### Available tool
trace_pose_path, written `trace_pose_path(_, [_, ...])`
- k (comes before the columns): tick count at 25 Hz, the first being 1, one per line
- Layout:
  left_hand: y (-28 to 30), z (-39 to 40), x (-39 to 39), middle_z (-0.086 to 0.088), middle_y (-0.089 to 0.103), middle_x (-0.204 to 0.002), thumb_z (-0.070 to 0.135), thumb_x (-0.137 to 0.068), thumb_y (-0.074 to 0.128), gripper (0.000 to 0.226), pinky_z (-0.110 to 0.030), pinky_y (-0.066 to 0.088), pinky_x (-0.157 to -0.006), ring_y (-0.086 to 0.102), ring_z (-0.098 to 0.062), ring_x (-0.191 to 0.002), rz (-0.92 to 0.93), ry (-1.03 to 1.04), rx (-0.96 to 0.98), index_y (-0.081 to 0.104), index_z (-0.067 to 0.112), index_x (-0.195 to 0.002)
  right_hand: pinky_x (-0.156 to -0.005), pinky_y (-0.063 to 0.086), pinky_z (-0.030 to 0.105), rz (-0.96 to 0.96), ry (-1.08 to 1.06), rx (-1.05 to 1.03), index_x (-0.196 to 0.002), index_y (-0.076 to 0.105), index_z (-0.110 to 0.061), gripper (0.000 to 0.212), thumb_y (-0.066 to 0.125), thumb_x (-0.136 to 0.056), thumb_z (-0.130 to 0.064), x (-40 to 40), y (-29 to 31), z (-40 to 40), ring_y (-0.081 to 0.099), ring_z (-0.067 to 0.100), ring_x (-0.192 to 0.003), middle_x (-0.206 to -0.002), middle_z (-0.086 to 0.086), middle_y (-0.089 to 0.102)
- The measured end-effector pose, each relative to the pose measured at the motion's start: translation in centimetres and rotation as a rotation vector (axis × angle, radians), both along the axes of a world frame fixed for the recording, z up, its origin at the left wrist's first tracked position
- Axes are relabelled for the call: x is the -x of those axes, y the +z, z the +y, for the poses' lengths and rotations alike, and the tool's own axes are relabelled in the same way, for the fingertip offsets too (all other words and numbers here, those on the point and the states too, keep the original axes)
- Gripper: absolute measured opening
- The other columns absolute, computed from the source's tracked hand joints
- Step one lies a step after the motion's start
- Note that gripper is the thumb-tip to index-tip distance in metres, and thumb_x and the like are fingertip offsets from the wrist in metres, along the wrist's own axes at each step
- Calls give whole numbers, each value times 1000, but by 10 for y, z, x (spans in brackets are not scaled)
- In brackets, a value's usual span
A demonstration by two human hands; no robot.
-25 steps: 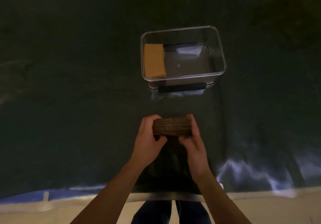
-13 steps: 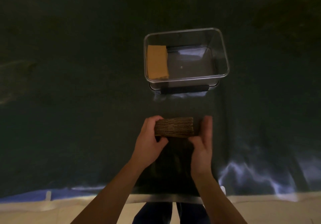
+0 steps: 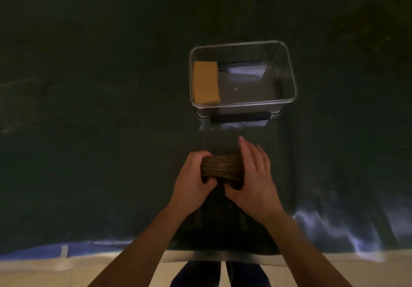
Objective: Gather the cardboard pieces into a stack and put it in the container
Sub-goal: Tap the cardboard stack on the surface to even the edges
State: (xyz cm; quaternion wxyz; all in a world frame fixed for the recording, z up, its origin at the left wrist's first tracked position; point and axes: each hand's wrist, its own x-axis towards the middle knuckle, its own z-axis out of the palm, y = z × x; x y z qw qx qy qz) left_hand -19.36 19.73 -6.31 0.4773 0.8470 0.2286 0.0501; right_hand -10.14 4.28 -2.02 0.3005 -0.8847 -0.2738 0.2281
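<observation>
A stack of brown cardboard pieces (image 3: 220, 167) stands on the dark table cloth, its corrugated edges facing me. My left hand (image 3: 194, 179) grips the stack's left end, fingers curled over the top. My right hand (image 3: 254, 175) lies flat against the stack's right end, fingers stretched forward and apart. Beyond the stack stands a clear plastic container (image 3: 289, 64) with a black handle on its near side. Inside it, against the left wall, lies another tan cardboard stack (image 3: 206, 83).
A dark cloth (image 3: 89, 130) covers the table, with shiny creases at the right front. The table's near edge runs along the bottom, and my legs show below it.
My right hand let go of the stack's right end, opened flat beside it, then came back against it with fingers spread. The left hand kept its grip. The stack stayed in place.
</observation>
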Motion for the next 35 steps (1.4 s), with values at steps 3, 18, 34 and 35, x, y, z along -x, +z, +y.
trace_pose_path(3, [8,2,-4,5,51,-118,6,-73,74,60,-23,47,-85,55,-10,-103,36,-25,-42,49,26,-123,-116,22,56,-342,374,322,-148,32,-30,80,67,-77,-38,-11,9,35,32,30,-140,-146,1,46])
trace_pose_path(18, [54,1,-12,8,36,-129,13,-73,62,56,-33,50,-96,39,-13,-124,-61,-237,-375,47,22,-126,-74,47,9,322,-288,-529,-99,58,-49,40,72,-67,-30,18,-26,40,64,-7,-90,-94,-34,66])
trace_pose_path(34, [54,-3,16,-8,4,-168,51,-100,40,79,-54,27,-119,6,-24,-155,-160,-399,-771,3,12,-159,-74,53,12,328,-231,-496,-105,54,-50,45,73,-65,-45,17,-23,40,66,-5,-92,-101,-31,67])
trace_pose_path(35, [53,-1,18,-8,5,-168,51,-101,37,78,-53,24,-121,7,-24,-155,-169,-376,-786,3,12,-159,-74,52,10,325,-227,-497,-105,53,-51,45,73,-65,-47,16,-22,40,66,-6,-93,-101,-32,66])
